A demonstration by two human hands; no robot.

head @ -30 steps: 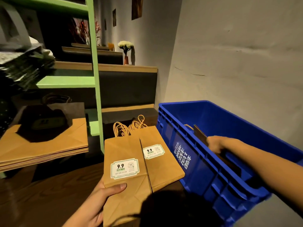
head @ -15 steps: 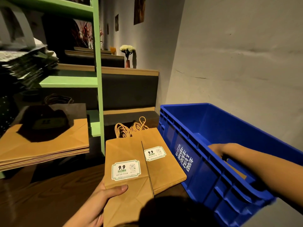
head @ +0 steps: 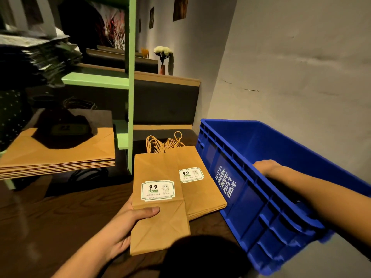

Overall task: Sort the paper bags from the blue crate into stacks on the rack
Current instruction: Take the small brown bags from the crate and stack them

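I count one blue plastic crate [head: 261, 207], two bundles of small labelled brown paper bags, a near bundle [head: 160, 217] and a far bundle [head: 202, 195], one stack of wide flat brown paper bags [head: 60, 155], one green rack [head: 131, 97], one vase of white flowers [head: 163, 52].
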